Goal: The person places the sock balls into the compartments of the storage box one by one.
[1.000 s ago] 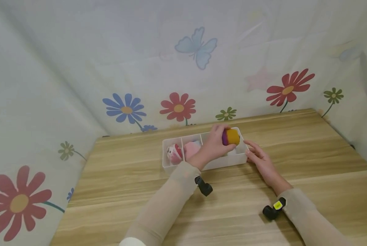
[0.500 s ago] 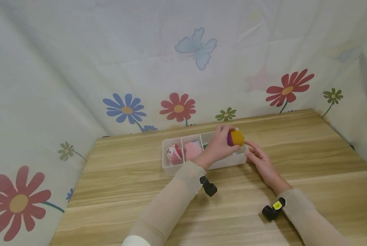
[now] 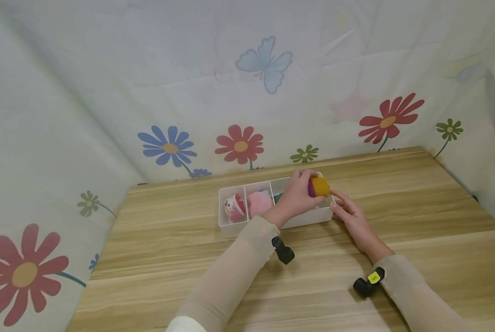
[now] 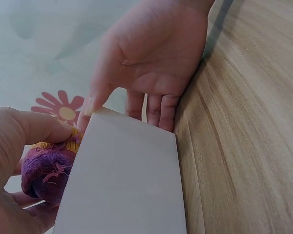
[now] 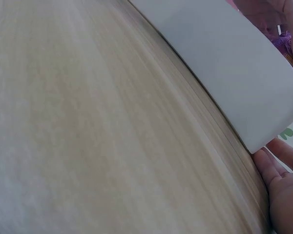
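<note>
My left hand [image 3: 296, 196] grips a rolled-up sock [image 3: 320, 187], mustard yellow at one end and purple at the other. Loose threads show on its purple part in the left wrist view. It sits at the rim height of a white divided box [image 3: 291, 222], over the right end. My right hand [image 3: 354, 226] touches the box's right end with fairly straight fingers, its thumb at the near corner. Farther left in the box lie a red-and-white patterned roll [image 3: 235, 207] and a pink roll [image 3: 260, 203]. Something green [image 3: 278, 197] shows partly behind my left hand.
The box stands near the back of a wood-grain table [image 3: 156, 267]. A white curtain [image 3: 214, 92] with printed flowers and a butterfly hangs behind the table and along its sides.
My left hand has moved slightly to the right with the sock, mostly in the first half second. The green item has come into view. My right hand has stayed at the box's end.
</note>
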